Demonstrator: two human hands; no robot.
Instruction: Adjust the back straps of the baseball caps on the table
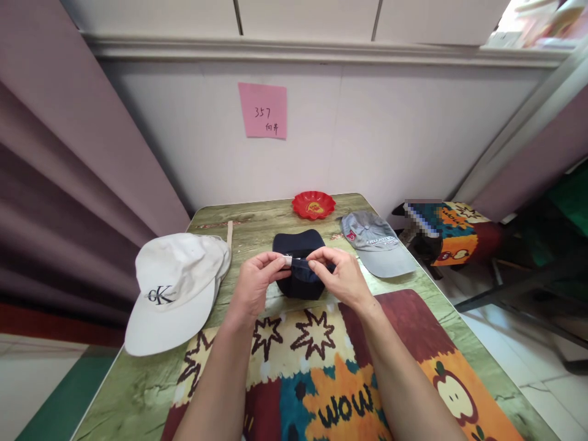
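Note:
A dark navy baseball cap [301, 288] rests at the middle of the table, its back strap side toward me and its brim pointing away. My left hand [260, 278] pinches a small whitish piece at the strap's left end between thumb and fingertips. On the other side, my right hand [340, 274] has thumb and index finger closed on the dark strap. Both hands are raised over the cap and partly cover it. Left of them lies a white cap [177, 282] with a "CK" mark, apparently stacked with others. To the right sits a grey cap [379, 242], brim toward me.
A red scalloped dish [313, 205] stands at the table's back edge. A patterned mat [331, 380] covers the near part of the green table [124, 392]. A pink note [263, 110] is stuck on the wall behind. Dark furniture [514, 275] stands on the right.

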